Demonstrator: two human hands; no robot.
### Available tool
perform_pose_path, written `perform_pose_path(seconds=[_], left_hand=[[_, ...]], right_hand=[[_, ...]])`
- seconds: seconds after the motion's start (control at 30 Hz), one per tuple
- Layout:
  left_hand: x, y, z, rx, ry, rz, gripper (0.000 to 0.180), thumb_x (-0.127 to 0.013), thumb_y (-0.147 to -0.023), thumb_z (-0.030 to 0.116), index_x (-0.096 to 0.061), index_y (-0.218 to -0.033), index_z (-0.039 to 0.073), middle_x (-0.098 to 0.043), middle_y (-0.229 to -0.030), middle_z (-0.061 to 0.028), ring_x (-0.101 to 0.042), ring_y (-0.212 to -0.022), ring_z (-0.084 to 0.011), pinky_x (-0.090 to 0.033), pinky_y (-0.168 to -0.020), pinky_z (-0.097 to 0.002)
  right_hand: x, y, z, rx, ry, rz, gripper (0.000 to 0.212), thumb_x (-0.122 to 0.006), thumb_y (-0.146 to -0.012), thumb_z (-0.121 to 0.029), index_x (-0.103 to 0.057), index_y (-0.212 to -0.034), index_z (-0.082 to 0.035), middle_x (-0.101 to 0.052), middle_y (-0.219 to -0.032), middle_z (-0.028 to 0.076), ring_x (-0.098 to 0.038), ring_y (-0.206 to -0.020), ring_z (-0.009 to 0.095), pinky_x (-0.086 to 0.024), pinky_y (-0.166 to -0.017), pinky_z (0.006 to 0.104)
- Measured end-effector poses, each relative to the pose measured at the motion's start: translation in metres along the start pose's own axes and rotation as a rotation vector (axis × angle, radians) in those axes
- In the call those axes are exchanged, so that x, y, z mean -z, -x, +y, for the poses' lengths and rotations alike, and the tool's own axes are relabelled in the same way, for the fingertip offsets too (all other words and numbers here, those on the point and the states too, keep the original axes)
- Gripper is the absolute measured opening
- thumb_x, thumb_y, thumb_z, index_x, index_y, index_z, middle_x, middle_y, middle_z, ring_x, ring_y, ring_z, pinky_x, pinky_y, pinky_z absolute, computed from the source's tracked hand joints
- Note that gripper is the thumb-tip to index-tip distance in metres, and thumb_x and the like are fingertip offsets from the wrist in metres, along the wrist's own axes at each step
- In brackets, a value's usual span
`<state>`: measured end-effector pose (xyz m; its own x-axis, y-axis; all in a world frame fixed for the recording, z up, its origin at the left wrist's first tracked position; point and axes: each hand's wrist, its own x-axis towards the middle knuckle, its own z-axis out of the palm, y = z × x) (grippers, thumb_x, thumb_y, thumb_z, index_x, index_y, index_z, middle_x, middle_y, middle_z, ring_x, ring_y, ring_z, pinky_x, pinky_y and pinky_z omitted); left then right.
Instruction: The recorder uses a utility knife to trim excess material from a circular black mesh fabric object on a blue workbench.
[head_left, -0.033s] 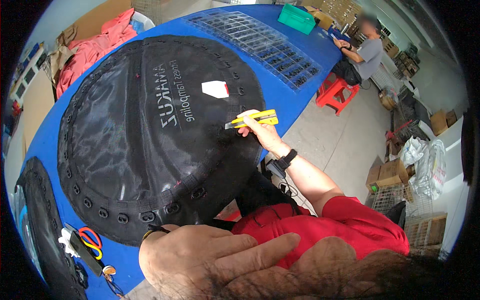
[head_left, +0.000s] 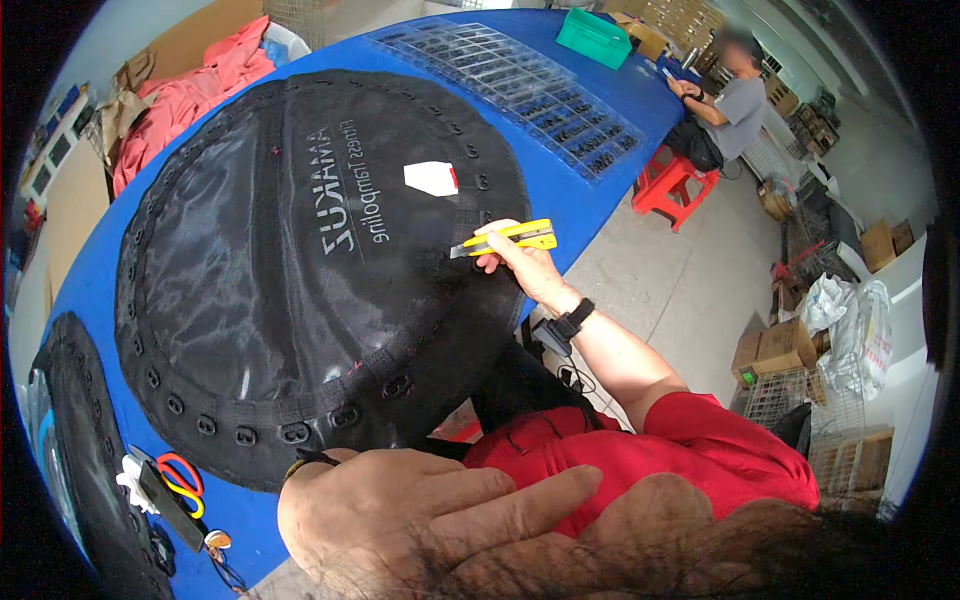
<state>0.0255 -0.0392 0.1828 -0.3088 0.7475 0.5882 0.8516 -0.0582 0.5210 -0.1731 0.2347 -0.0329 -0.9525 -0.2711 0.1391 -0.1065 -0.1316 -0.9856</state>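
Head view. The right hand (head_left: 527, 265) is clamped on a yellow snap-off utility knife (head_left: 530, 233), its fingers and thumb closed about the handle. The bare metal blade points left, over the near right part of a round black trampoline mat (head_left: 215, 265); whether it touches the mesh cannot be told. A black wristband (head_left: 578, 316) is worn on that arm.

The left hand (head_left: 390, 510) is raised close to the camera along the lower edge, fingers extended and apart from the mat, with nothing seen in its grasp; its palm side is hidden.

The mat lies flat on a blue table (head_left: 590, 222), black loops spaced around its border. A white patch (head_left: 428, 179) with a red edge lies upon it, beyond the knife. Scissors (head_left: 187, 491) with red and yellow handles lie at lower left. Clear compartment trays (head_left: 500, 75) stand beyond the mat, near a teal bin (head_left: 592, 38). Another person (head_left: 738, 115) sits on a red stool (head_left: 672, 188) at far right.
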Motion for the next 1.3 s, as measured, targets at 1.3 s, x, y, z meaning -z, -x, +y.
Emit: perform_pose_path(seconds=[1.3], left_hand=[[-0.022,0.010,-0.038,-0.348,0.234,0.388,0.030,-0.072,-0.075,0.021,-0.070,-0.094,-0.003,-0.067,-0.090,-0.0149,-0.063,-0.062,-0.0250,-0.048,-0.045,-0.0372]], right_hand=[[-0.003,0.004,-0.005,0.014,0.006,-0.018,0.032,-0.064,-0.101,-0.031,-0.066,-0.117,-0.004,-0.071,-0.096,0.008,-0.068,-0.083,0.013,-0.056,-0.074,0.0274]])
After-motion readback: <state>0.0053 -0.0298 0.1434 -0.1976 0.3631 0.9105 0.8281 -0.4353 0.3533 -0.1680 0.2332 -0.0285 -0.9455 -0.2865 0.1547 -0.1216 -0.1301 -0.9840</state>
